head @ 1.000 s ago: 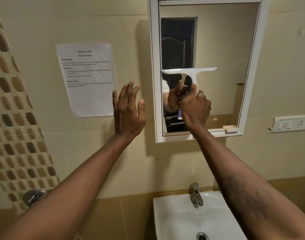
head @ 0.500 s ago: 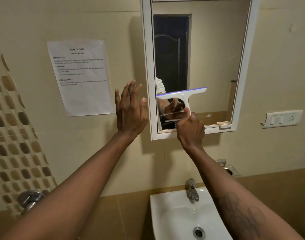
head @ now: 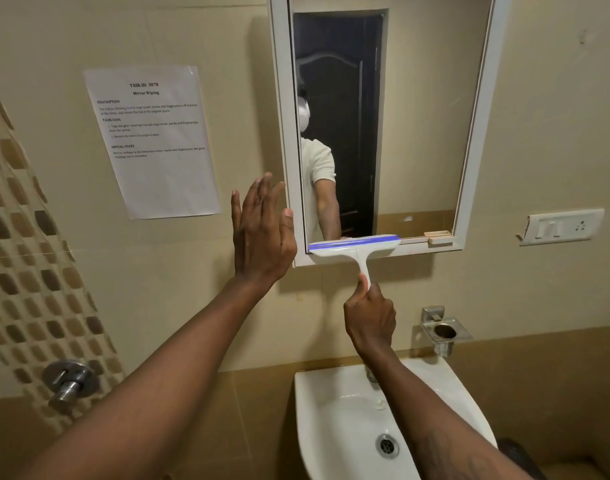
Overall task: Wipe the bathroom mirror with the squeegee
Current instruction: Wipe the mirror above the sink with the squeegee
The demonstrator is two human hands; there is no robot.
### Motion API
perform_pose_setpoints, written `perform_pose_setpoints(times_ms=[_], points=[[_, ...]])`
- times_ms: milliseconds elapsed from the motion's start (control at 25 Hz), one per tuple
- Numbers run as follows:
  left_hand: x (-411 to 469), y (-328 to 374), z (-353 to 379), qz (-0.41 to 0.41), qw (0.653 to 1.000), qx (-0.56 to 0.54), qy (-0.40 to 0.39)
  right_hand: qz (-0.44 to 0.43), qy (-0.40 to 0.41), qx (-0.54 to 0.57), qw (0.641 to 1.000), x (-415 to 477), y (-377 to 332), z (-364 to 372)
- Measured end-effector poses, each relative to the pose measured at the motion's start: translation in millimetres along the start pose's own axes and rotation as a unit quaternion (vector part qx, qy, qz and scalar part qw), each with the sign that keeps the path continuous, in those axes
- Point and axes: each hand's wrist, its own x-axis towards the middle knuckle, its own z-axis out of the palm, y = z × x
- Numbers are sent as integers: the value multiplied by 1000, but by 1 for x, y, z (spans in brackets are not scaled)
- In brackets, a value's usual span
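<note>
Squeegee [head: 357, 247] at centre frame, blade level along the bottom edge of the mirror [head: 418, 116], over the left part of the white frame [head: 476, 133]. Right hand [head: 371, 317] just below grips the handle [head: 363, 268], thumb lying up along it. Left hand [head: 262, 233] is up beside the mirror's left edge, fingers straight, holding nothing. Sink [head: 331, 403] at the bottom, printed sheet [head: 154, 140] at upper left
</note>
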Motion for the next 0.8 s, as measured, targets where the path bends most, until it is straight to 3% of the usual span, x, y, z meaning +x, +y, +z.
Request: perform_pose_setpoints(times_ms=[120, 360, 520, 800], points=[[-11, 6, 2, -11, 1000, 13, -21, 32, -14, 6, 999, -1, -6, -5], [-22, 14, -6, -38, 999, 10, -19, -33, 50, 99, 993, 39, -35, -43], [-11, 9, -9, -62, 998, 10, -14, -73, 111, 123, 983, 99, -92, -69], [58, 10, -17, -25, 999, 0, 44, -153, 148, 228, 950, 174, -195, -111]])
